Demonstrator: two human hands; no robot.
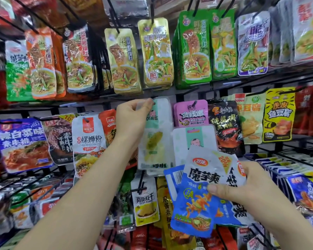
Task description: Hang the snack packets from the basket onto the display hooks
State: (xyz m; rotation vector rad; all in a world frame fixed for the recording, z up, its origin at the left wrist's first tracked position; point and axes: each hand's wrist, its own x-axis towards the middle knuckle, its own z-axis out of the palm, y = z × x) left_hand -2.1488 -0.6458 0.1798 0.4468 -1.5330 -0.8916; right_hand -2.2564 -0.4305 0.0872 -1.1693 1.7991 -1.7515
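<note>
My left hand (131,121) is raised to the middle row of the display and pinches the top edge of a white and mint-green snack packet (154,139) at a black display hook (153,101). Whether the packet's hole sits on the hook is hidden by my fingers. My right hand (246,184) is lower right and grips a fan of several packets: blue and white packets (201,195) with bold black lettering, and behind them a white packet (193,139) with a mint panel. The basket is out of sight.
A black wire rack fills the view. Green and gold packets (157,51) hang on the row above, a pink packet (191,112) and a black one (224,123) right of my left hand, a white noodle packet (88,143) left of it. More packets hang below.
</note>
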